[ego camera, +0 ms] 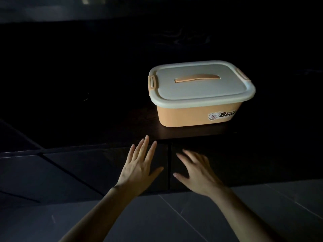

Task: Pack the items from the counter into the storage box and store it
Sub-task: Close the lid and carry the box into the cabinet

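The orange storage box point(199, 112) sits on a dark shelf point(174, 132), a bit to the right and farther away than the hands, and its pale lid point(201, 86) is on with the orange clips at both ends. The left hand point(139, 165) and the right hand point(197, 170) are both open with fingers spread, holding nothing, near the dark front below the box, and they do not touch the box

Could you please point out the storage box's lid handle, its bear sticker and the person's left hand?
Lid handle point(197, 78), head view, middle of the orange strip.
Bear sticker point(221, 115), head view, its lettering.
Left hand point(138, 165), head view, back of the hand.
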